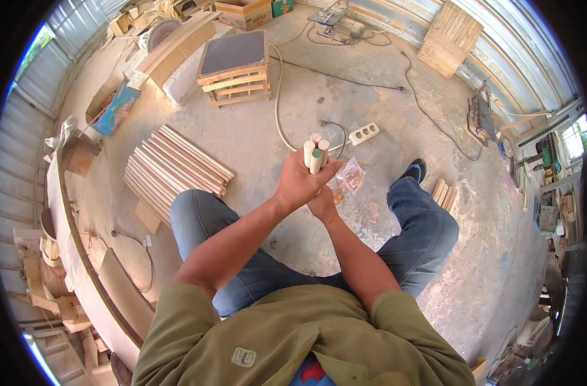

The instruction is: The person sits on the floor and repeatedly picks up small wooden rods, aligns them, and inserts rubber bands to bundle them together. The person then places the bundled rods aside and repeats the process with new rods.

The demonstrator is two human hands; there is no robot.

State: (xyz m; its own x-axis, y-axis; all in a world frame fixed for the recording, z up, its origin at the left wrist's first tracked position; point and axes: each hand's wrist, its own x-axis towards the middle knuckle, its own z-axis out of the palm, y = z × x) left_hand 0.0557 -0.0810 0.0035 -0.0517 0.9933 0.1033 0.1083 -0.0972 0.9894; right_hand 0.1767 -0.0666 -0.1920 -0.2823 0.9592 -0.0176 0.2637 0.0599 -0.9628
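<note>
My left hand (295, 179) is wrapped round a small upright bundle of pale round wooden sticks (308, 154), its thumb laid across the front. Out of the top of the grip stand several stick ends, and one of them has a green tip (316, 156). Just below, my right hand (322, 204) closes round the lower part of the same bundle; its fingers are partly hidden. Beside the hands, a clear plastic bag (351, 175) with small reddish contents lies on the floor. To the left lies a wide row of similar wooden sticks (174, 164).
Another small stack of sticks (444, 195) lies beyond my right knee. Ahead are a white power strip (363, 134), loose cables (345, 76) and a low slatted stand with a dark top (234, 55). A blue box (117, 106) sits at far left, a machine (480, 116) at right.
</note>
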